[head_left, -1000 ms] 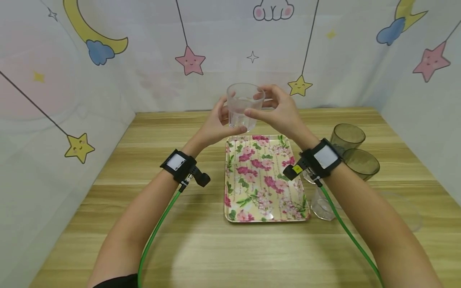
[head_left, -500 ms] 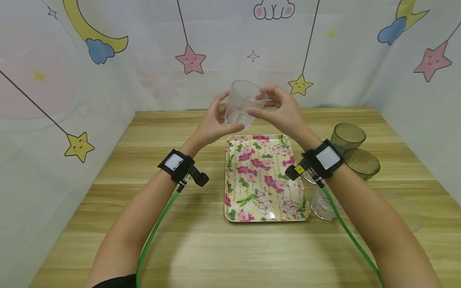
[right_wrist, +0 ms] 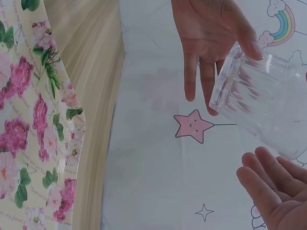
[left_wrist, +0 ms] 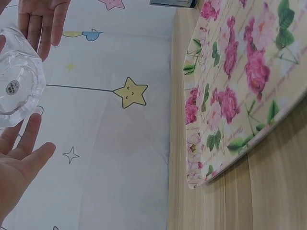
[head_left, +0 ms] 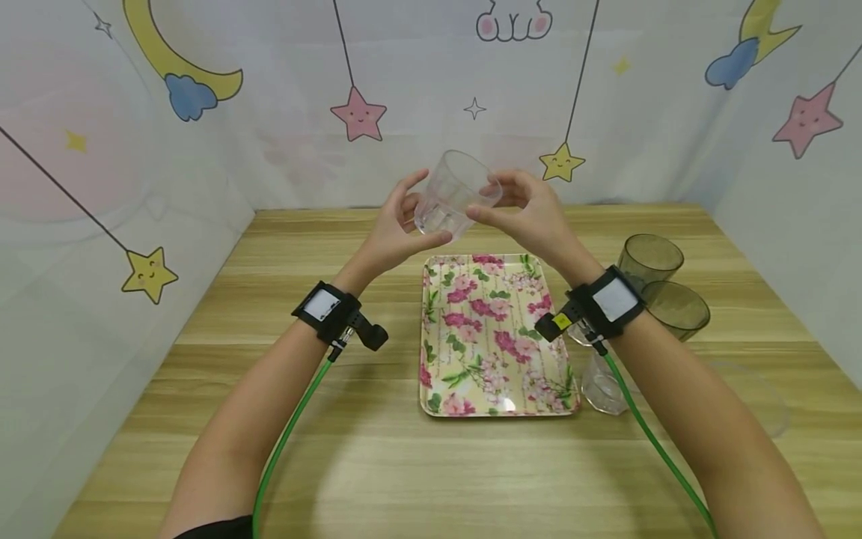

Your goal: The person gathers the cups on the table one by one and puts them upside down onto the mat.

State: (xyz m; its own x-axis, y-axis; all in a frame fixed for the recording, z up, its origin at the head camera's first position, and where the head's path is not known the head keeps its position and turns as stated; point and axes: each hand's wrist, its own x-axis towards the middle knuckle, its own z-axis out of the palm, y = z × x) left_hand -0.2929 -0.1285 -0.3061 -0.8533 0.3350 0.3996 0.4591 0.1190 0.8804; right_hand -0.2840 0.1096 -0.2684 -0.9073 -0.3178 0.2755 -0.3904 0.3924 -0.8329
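A clear drinking glass (head_left: 455,195) is held up above the far end of the tray, tilted with its rim to the right and its base to the left. My left hand (head_left: 393,232) grips it near the base, thumb in front and fingers behind. Thumb and fingers of my right hand (head_left: 532,213) hold it at the rim side. In the left wrist view the faceted base shows a small round sticker (left_wrist: 13,87). The right wrist view shows the clear wall of the glass (right_wrist: 264,91) between both hands.
Below lies a floral tray (head_left: 498,410) on the wooden table (head_left: 377,471). To its right stand two smoky brown glasses (head_left: 650,256) and clear glasses (head_left: 604,389), partly hidden by my right forearm. A printed curtain (head_left: 283,150) hangs behind and at the sides.
The glass has gone from nearly upright to tilted, its base swinging left and its rim leaning right. My left hand has shifted slightly left with it; the right hand stays almost in place.
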